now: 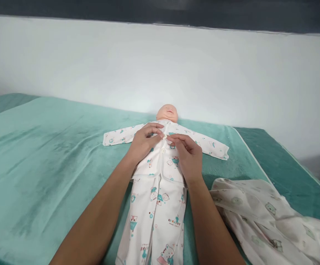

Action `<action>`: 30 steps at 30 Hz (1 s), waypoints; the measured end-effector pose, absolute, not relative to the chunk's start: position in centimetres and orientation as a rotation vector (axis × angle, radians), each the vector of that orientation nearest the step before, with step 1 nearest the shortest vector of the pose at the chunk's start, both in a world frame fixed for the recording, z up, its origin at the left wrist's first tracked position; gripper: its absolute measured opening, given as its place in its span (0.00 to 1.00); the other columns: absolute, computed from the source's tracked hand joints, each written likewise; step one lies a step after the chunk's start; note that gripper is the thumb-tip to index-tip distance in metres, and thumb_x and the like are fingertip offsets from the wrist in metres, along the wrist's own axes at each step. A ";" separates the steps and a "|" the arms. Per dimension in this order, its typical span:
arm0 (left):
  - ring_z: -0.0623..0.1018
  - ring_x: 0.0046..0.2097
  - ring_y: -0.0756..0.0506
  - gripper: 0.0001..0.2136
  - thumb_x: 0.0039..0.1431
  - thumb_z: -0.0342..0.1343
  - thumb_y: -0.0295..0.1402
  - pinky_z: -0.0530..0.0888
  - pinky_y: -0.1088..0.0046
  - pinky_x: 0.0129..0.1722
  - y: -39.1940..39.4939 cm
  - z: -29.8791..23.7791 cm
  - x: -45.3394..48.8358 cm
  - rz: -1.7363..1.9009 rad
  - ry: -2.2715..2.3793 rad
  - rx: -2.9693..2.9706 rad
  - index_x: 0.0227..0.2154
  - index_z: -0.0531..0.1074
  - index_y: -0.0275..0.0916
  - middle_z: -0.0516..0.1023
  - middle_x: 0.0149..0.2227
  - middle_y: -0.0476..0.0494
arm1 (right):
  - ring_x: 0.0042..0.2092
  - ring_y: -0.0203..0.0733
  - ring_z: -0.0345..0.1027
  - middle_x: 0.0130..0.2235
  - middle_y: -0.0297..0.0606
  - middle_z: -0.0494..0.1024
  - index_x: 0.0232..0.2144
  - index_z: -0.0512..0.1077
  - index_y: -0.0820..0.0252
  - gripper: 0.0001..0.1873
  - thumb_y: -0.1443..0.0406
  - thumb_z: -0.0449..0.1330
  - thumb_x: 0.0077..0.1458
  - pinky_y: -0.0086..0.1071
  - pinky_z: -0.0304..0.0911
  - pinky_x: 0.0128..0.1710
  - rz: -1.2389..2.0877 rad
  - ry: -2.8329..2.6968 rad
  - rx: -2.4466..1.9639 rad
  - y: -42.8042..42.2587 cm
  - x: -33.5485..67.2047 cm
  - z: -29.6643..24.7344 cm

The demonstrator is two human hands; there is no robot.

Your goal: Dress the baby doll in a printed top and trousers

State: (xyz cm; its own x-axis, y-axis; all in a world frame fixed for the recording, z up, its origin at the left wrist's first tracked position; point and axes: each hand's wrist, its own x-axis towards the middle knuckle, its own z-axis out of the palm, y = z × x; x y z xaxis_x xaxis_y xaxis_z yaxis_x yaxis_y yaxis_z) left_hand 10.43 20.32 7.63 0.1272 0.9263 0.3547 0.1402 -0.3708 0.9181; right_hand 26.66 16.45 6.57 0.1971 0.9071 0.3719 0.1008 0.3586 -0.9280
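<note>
A baby doll (167, 112) lies on its back, dressed in a white printed jacket (148, 167) with its sleeves spread to both sides. Matching white pants (143, 206) cover the legs below. My left hand (146, 140) and my right hand (186, 151) meet at the chest, fingertips pinched on either side of a pale button (165, 136) on the jacket front. Another button (163, 150) shows just below, at the front edge. The fingers partly hide the fabric they grip.
Green plush blanket (52, 158) spreads under the doll. To the right lies a crumpled white cloth with bear prints (259, 217), beside my right forearm. A white wall (160, 66) rises behind the doll's head.
</note>
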 end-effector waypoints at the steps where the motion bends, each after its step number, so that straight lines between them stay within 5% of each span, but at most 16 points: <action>1: 0.75 0.55 0.42 0.04 0.58 0.60 0.34 0.69 0.64 0.49 20.3 7.6 10.4 1.333 1.036 1.645 0.29 0.78 0.43 0.78 0.53 0.46 | 0.38 0.41 0.78 0.36 0.33 0.85 0.36 0.81 0.53 0.09 0.64 0.59 0.59 0.34 0.69 0.37 0.732 -1.265 -1.072 16.5 26.7 6.6; 30: 0.76 0.56 0.43 0.05 0.59 0.61 0.36 0.70 0.62 0.58 20.2 7.8 10.5 1.358 1.027 1.617 0.30 0.81 0.45 0.80 0.51 0.47 | 0.39 0.41 0.78 0.38 0.32 0.85 0.38 0.80 0.51 0.10 0.62 0.58 0.61 0.36 0.69 0.45 0.604 -1.333 -1.141 16.0 26.5 6.8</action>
